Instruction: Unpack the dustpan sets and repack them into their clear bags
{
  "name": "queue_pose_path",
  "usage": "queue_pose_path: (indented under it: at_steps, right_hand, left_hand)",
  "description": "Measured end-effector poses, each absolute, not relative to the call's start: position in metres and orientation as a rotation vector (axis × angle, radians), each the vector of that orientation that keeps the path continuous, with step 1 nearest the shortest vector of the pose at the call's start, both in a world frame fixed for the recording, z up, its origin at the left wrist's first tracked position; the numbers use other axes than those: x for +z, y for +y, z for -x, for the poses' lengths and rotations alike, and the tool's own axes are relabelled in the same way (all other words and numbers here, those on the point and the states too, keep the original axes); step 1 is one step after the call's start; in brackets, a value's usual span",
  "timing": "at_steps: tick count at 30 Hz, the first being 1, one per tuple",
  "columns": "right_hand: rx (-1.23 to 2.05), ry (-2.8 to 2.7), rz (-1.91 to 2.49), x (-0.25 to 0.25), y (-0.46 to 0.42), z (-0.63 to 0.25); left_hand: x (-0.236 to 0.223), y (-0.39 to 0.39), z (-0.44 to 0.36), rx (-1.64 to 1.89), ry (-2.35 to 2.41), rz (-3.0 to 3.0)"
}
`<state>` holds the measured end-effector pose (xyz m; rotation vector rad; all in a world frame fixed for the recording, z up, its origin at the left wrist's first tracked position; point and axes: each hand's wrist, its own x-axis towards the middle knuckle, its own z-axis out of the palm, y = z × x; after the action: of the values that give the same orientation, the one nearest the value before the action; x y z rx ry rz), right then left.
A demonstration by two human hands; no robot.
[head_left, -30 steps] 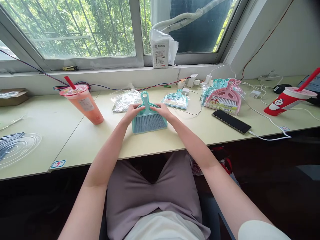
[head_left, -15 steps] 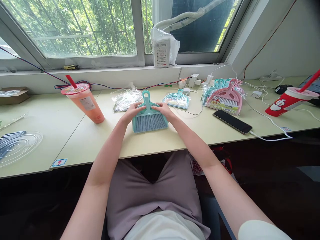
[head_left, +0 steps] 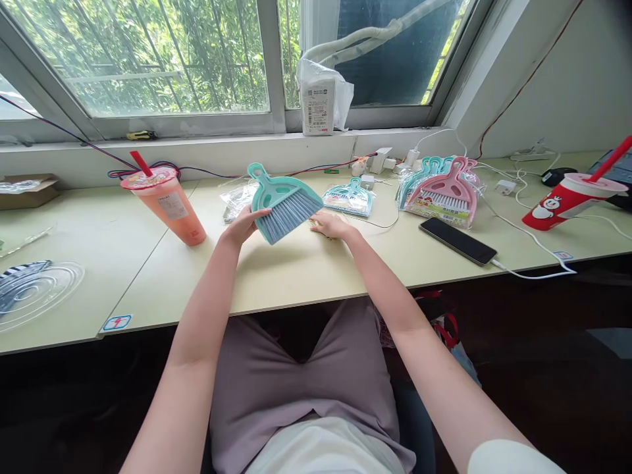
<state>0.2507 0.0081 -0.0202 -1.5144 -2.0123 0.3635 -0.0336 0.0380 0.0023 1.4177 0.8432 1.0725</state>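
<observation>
At the frame's left edge, a cardboard box (head_left: 32,195) and, lower, a clear round plastic piece (head_left: 59,284). Then, left of centre, an orange-pink drink cup (head_left: 170,207) with a red straw. Near the middle, the left hand (head_left: 241,225) closed round the left edge of a teal dustpan-and-brush set (head_left: 291,212), thumb on the front — tilted, handle toward upper left, shadow on the desk (head_left: 296,283) below. Just beside its right corner, the right hand (head_left: 332,225), fingers curled low over the desk — impossible to tell whether gripping anything. Behind, a wrapped teal set (head_left: 348,199); farther right, a wrapped pink set (head_left: 447,187), a phone (head_left: 457,241) and a red cup (head_left: 565,203).
</observation>
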Motion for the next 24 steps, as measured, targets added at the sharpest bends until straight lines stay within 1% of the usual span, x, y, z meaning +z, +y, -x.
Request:
queue_pose_path:
  at_steps: [3, 7, 12, 15, 18, 21, 24]
  right_hand:
    - [0.542, -2.053, 1.483, -0.02, 0.008, -0.25]
    - [0.592, -1.981, 1.547, -0.015, 0.01, -0.253]
    - [0.666, -1.903, 1.664, -0.013, 0.012, -0.257]
    - [0.648, -1.857, 1.719, -0.015, 0.016, -0.257]
    - [0.558, -1.673, 1.785, -0.018, 0.02, -0.257]
    - [0.511, -1.47, 1.635, -0.014, 0.02, -0.255]
    - [0.498, -1.459, 1.391, -0.002, 0.012, -0.249]
  left_hand:
    - [0.003, 0.04, 0.033, 1.211, 0.868, -1.378]
    - [0.0, 0.047, 0.033, 1.335, 0.942, -1.32]
    - [-0.003, 0.053, 0.035, 1.407, 1.003, -1.262]
    - [-0.002, 0.052, 0.035, 1.405, 1.022, -1.264]
    - [-0.002, 0.051, 0.034, 1.384, 1.047, -1.282]
    - [-0.001, 0.049, 0.032, 1.338, 1.057, -1.297]
    - [0.0, 0.045, 0.031, 1.256, 1.046, -1.336]
